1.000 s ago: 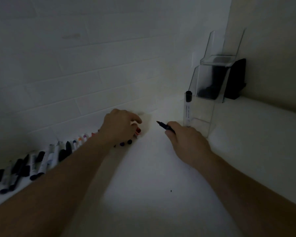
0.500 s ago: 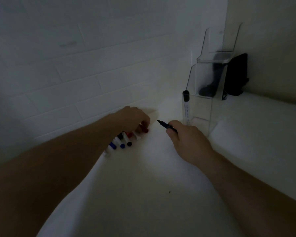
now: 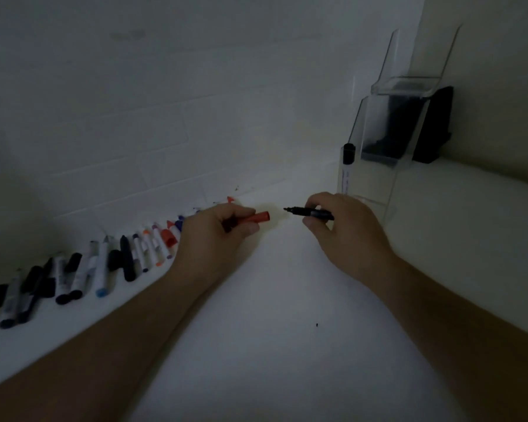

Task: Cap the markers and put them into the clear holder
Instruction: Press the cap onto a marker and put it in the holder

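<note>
My left hand (image 3: 214,239) grips a red cap (image 3: 255,217), its open end pointing right. My right hand (image 3: 345,229) holds an uncapped dark marker (image 3: 310,212) with its tip pointing left at the cap, a small gap between them. The clear holder (image 3: 375,175) stands just behind my right hand, with one black-capped marker (image 3: 347,169) upright in its front left corner. Several loose markers and caps (image 3: 104,266) lie in a row along the wall at the left.
A tiled wall runs behind the white counter (image 3: 272,345). A black object (image 3: 433,129) stands behind the holder in the corner. A raised white ledge (image 3: 470,214) runs along the right.
My left hand has lifted away from the row holding a red cap and turned it toward the marker tip. The right hand raised the marker slightly. The camera view swung back left.
</note>
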Tool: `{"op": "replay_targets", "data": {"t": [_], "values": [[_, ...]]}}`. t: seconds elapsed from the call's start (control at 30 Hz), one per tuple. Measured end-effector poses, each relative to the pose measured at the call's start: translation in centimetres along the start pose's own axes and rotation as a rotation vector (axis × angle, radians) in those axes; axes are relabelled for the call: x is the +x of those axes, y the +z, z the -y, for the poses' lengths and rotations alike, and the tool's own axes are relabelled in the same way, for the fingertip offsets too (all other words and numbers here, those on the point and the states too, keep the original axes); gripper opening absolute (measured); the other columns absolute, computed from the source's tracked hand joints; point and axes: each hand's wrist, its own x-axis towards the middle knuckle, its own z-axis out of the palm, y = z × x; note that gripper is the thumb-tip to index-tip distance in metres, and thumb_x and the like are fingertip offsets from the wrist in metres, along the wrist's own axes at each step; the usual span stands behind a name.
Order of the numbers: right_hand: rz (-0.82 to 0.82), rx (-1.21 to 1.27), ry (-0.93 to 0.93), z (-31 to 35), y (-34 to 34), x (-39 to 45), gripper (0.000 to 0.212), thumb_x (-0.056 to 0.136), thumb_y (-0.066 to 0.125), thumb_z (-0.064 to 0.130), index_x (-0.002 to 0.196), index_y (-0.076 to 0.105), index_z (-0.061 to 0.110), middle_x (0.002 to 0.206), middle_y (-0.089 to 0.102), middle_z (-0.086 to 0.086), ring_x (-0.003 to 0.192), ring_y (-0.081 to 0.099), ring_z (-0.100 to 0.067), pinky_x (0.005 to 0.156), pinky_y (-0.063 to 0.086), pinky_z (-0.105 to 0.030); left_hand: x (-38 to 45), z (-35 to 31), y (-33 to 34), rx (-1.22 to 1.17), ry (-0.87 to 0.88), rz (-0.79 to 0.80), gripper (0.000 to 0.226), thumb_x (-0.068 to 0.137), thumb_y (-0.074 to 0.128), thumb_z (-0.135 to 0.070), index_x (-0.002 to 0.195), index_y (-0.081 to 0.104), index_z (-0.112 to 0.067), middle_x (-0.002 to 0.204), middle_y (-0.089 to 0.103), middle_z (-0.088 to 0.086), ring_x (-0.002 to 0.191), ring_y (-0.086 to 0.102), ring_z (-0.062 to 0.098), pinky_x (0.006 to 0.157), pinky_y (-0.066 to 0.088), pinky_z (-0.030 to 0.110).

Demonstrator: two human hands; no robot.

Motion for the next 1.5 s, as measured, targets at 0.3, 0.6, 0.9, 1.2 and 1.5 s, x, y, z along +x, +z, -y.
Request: {"op": "replay_targets", "data": {"t": [0.3, 0.6, 0.9, 1.2, 1.5], "values": [[0.049, -0.150, -0.087, 1.0, 0.3, -0.5, 0.014, 0.094, 0.058, 0.050, 0.102, 0.061, 0.038, 0.080, 0.053, 0.011, 0.078, 0.052, -0.018, 0.069, 0.048, -0.037, 0.0, -0.1, 0.1, 0.099, 0.045, 0.056, 0.023, 0.083, 0.079, -0.028, 0.106, 0.075, -0.031, 0.089, 0.067, -0.026, 0.086, 0.059, -0.014, 0.078, 0.039, -0.001], [0.116, -0.178, -0.143, 2.5, 0.6, -0.8, 0.014, 0.097, 0.057, 0.044, 0.104, 0.064, 0.034, 0.081, 0.053, 0.011, 0.073, 0.050, -0.012, 0.061, 0.040, -0.031, -0.1, -0.1, 0.3, 0.214, 0.184, 0.121, 0.031, 0.084, 0.078, -0.021, 0.113, 0.074, -0.030, 0.104, 0.073, -0.014, 0.096, 0.061, -0.001, 0.088, 0.034, -0.002], [0.147, -0.160, -0.146, 2.3, 0.2, -0.7, 0.017, 0.098, 0.053, 0.044, 0.093, 0.064, 0.032, 0.074, 0.053, 0.010, 0.068, 0.051, -0.010, 0.062, 0.046, -0.036, -0.4, -0.5, 0.0, 0.117, 0.255, 0.190, 0.019, 0.096, 0.063, -0.026, 0.111, 0.072, -0.033, 0.089, 0.069, -0.023, 0.086, 0.063, -0.005, 0.077, 0.044, 0.007], [0.237, -0.074, -0.145, 2.8, -0.1, -1.1, 0.019, 0.094, 0.052, 0.051, 0.094, 0.065, 0.036, 0.079, 0.067, 0.010, 0.073, 0.061, -0.008, 0.067, 0.053, -0.039, -0.4, -0.5, 0.6, 0.252, 0.369, 0.322, 0.021, 0.101, 0.054, -0.024, 0.113, 0.070, -0.024, 0.083, 0.069, -0.013, 0.080, 0.060, 0.000, 0.065, 0.041, 0.009], [0.227, -0.149, -0.145, 2.5, -0.4, -0.8, 0.033, 0.093, 0.046, 0.059, 0.097, 0.067, 0.033, 0.075, 0.063, 0.010, 0.067, 0.056, -0.006, 0.064, 0.052, -0.038, 0.0, -0.3, 0.4, 0.365, 0.330, 0.347, 0.018, 0.102, 0.050, -0.026, 0.102, 0.067, -0.021, 0.069, 0.060, -0.009, 0.059, 0.053, 0.003, 0.055, 0.036, 0.016]]}}
